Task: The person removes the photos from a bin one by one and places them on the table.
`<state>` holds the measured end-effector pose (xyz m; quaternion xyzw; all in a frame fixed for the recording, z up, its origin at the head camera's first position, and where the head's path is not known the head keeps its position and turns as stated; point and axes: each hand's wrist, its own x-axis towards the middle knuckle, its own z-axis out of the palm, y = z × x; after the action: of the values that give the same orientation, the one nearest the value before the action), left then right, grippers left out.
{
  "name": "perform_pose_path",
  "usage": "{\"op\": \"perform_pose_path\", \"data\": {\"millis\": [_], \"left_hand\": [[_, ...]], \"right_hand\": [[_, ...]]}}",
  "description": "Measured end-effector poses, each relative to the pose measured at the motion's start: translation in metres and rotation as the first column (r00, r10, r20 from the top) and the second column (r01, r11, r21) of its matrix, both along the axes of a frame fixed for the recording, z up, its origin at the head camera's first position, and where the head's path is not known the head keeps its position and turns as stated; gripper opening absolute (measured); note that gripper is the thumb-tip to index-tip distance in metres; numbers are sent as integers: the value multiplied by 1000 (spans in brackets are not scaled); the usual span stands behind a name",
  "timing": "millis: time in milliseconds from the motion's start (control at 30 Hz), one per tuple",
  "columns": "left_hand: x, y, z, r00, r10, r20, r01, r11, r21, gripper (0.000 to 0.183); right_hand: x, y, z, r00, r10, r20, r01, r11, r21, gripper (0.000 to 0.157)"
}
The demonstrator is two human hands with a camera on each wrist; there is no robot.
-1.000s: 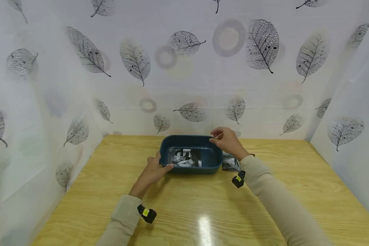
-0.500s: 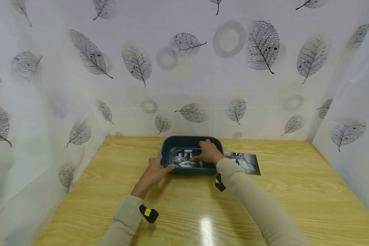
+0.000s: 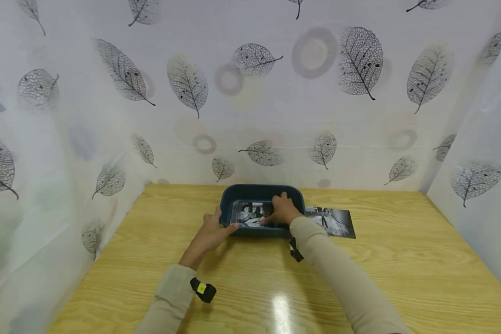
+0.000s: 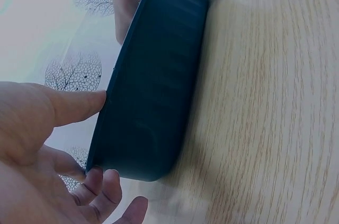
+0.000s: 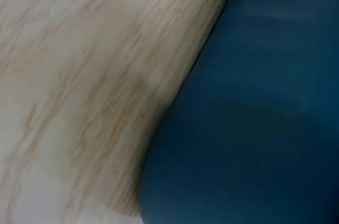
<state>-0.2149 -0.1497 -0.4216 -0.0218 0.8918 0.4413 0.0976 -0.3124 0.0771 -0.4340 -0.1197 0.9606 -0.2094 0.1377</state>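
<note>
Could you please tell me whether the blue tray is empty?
Not empty: in the head view, a photo lies inside the blue tray.

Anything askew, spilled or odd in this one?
Nothing looks spilled or damaged. Mildly odd: one loose photo lies on the table right of the blue bin, while another photo lies inside it. The loose one's bin-side end is hidden, so whether it reaches under is unclear.

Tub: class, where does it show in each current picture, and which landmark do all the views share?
Head: tub near the centre, just below the middle.
Left wrist: tub upper centre, slanting down leftward.
Right wrist: tub across the right side, cut off.
Landmark: table.
</note>
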Motion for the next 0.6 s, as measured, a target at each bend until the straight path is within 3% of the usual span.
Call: {"op": "perform_pose_path", "data": {"millis": [367,600], "left_hand": [[1,2,1,1000,5,-2,-5,1000,2,90],[1,2,1,1000,5,-12,-5,1000,-3,90]], "right_hand": [[2,6,-1,996,-20,-91,24,999,42,77],[3,7,-1,991,-37,-125,40,999,16,84]]}}
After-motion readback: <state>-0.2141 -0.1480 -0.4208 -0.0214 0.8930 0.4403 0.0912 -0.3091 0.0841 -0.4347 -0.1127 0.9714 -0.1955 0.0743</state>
